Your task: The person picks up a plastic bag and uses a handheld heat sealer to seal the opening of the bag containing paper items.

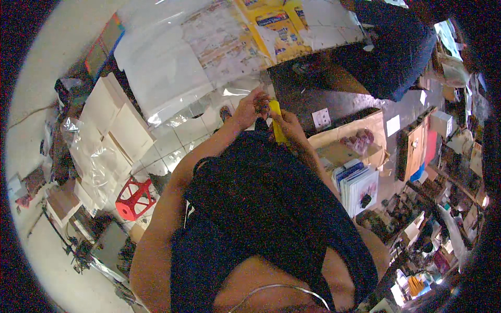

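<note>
Close in front of my body, both hands are near each other at the edge of a table [156,68] covered with clear plastic. My right hand [290,126] is closed around a long, narrow yellow thing [276,112] that stands roughly upright; its kind is not clear. My left hand [252,108] is just left of its upper end, with the fingers curled together. Whatever those fingers may hold is too small and blurred to tell. Under the plastic, yellow printed packaging [282,31] and pale printed sheets [219,41] lie on the table.
A person in dark clothing [396,52] is at the far right of the table. To my right stand an open cardboard box [381,128] and a stack of books or folders [360,188]. A red plastic stool [134,200] and cream-coloured boards [117,125] are on the left.
</note>
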The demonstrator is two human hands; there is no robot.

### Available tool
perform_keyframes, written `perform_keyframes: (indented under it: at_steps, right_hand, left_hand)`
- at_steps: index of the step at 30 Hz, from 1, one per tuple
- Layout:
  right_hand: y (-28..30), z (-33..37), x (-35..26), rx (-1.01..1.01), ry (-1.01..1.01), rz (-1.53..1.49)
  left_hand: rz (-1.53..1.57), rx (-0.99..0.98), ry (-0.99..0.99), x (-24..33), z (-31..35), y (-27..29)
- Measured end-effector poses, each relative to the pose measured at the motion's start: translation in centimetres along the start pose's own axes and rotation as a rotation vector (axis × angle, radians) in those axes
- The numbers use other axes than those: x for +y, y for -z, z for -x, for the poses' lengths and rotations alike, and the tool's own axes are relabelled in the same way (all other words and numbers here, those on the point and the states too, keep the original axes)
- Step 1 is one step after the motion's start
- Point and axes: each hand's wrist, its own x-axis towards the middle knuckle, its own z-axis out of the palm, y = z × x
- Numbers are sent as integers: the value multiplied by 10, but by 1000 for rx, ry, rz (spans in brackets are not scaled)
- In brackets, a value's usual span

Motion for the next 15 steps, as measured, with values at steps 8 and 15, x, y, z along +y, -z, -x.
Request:
perform_keyframes:
  at_steps: [8,15]
  right_hand:
    - [0,10,-17,-15,66,108]
    - [14,-3,0,-12,54,202]
  left_hand:
    - [-1405,-134,-1173,-22,-34,42]
    - [-743,-149,-792,-33,-30,32]
